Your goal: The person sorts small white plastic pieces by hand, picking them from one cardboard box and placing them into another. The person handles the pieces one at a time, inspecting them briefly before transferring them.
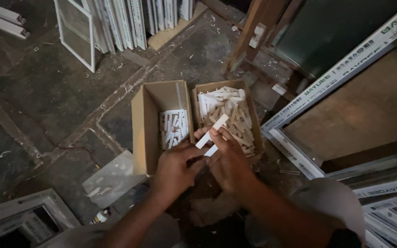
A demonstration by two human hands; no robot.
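Two open cardboard boxes stand side by side on the dark floor. The left box (139, 128) holds a small stack of short white plastic strips (173, 127). The right box (251, 108) is heaped with loose pale strips (228, 108). My right hand (228, 163) holds a white strip (212, 131) up over the near edge of the right box, with a second strip (211, 150) just under it. My left hand (175, 170) is curled close against the right one, below the near end of the left box. Whether it grips a strip is hidden.
White window frames lean at the back (116, 20) and one large frame (331, 82) lies at right over a brown board. More frame parts lie at lower left (24, 220) and lower right. A wooden stand (249, 36) rises behind the boxes. A flat pale sheet (111, 177) lies beside the left box.
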